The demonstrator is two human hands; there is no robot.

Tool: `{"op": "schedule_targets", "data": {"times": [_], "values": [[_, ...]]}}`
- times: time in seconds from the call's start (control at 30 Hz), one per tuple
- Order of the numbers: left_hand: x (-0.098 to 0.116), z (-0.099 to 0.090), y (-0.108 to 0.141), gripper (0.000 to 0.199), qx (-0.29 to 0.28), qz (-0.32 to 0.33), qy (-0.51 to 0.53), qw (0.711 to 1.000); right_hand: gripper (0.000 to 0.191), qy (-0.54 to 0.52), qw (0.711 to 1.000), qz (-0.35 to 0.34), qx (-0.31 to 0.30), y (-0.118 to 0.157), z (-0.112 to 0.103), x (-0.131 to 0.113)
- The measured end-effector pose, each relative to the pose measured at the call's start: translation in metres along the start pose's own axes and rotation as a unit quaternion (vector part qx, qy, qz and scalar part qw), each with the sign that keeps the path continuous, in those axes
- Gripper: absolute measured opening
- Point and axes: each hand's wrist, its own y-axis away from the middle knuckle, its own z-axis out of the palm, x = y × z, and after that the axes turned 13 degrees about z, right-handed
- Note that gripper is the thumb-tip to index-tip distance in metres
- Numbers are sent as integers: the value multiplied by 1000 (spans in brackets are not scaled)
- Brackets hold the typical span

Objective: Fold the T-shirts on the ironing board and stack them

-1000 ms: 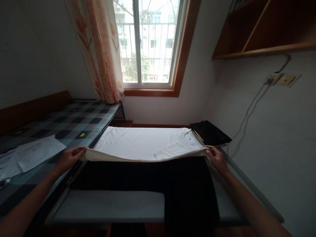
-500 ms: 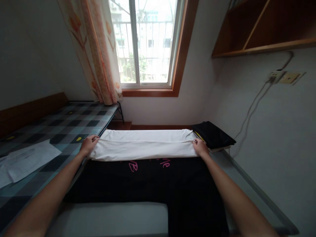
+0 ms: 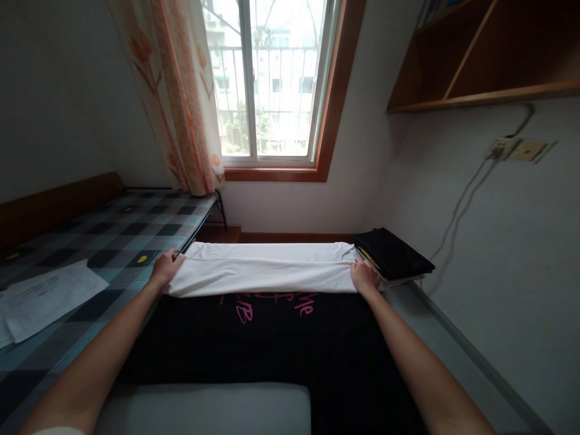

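A white garment (image 3: 267, 275), folded into a wide band, lies across the far part of a black garment (image 3: 254, 356) with pink lettering. My left hand (image 3: 167, 266) pinches the white fabric at its left end, fingers closed on the folded edge. At the opposite end my right hand (image 3: 365, 275) grips the same edge, its fingertips partly hidden by the cloth. Between both hands the fold line runs nearly straight. The black garment spreads toward me, with a long part hanging down at the near right.
A stack of dark folded cloth (image 3: 392, 257) sits beyond my right hand. To the left is a checked mattress (image 3: 118, 223) with paper sheets (image 3: 49, 302). A pale surface (image 3: 203, 411) shows beneath the black garment. A wooden shelf (image 3: 484, 96) and plugged-in cable (image 3: 462, 199) are on the right wall.
My right hand has shifted slightly left and turned more over the white garment's edge. A little more of the pink lettering shows. The left hand has barely moved.
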Motion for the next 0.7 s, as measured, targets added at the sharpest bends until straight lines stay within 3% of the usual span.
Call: {"op": "schedule_targets", "data": {"times": [0.07,0.13,0.2,0.27,0.37,0.43,0.53,0.7], "values": [[-6,-2,5,51,-17,-15,-9,1000,37,8,1000,-9,26,5,-4,-1],[-7,-7,13,53,-2,12,-28,1000,35,17,997,-39,66,10,-9,-4],[-2,-11,25,49,25,84,-52,995,34,15,991,-97,94,18,-14,-11],[10,-10,39,44,20,184,-54,981,34,-4,982,-173,78,31,-16,-21],[32,1,62,44,-71,317,-23,945,39,-25,960,-279,3,56,-10,-37],[43,8,75,49,-138,366,-11,920,44,-20,948,-315,-33,70,-3,-43],[43,6,85,52,-181,385,-7,905,50,-6,938,-343,-54,77,5,-39],[4,-27,84,53,-173,350,-63,919,52,-25,921,-385,-55,59,8,-1]]}}
